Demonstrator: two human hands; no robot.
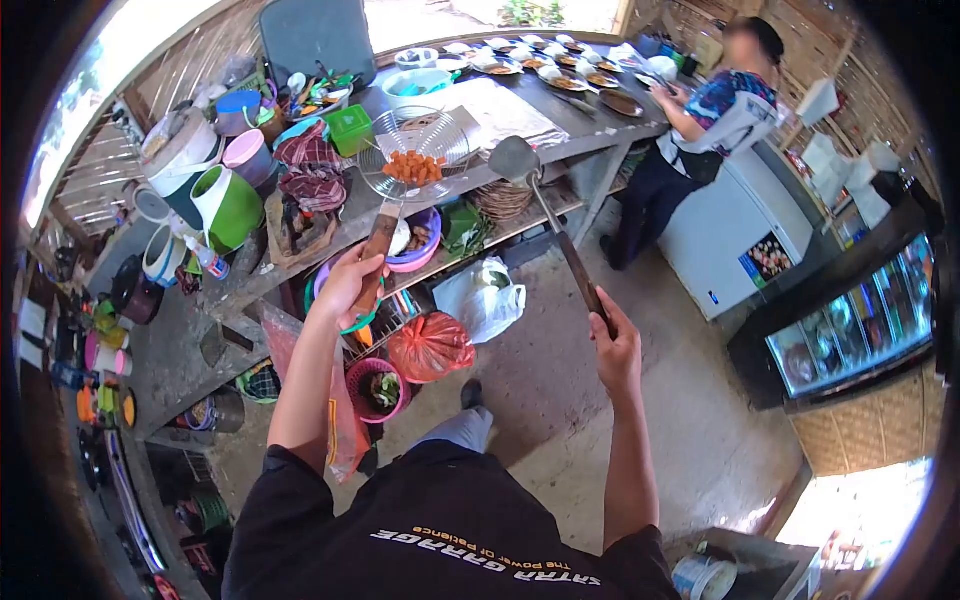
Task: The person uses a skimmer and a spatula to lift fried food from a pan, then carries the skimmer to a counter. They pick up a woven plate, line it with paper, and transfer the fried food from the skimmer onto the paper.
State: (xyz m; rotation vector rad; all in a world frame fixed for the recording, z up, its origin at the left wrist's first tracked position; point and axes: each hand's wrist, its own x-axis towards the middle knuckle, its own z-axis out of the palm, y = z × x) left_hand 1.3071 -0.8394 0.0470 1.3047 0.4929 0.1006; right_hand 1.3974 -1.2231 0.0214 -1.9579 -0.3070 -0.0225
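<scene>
My left hand (350,288) is closed round the wooden handle of a wire skimmer (449,148). Small orange-brown fried pieces (414,167) lie in its mesh bowl, which is held out over the front of the worktop. In my right hand (616,345) is the long dark handle of a metal turner (514,158). Its broad blade points up and away, just to the right of the skimmer and apart from it. The fingers of both hands are wrapped round the handles.
Filled plates (500,66) line the back of the worktop (590,127). Buckets and a green basket (349,130) crowd its left. Below are a red bag (431,348), a pink basket (378,390) and a white bag (482,300). A person (715,115) stands beside a white chest freezer (735,225).
</scene>
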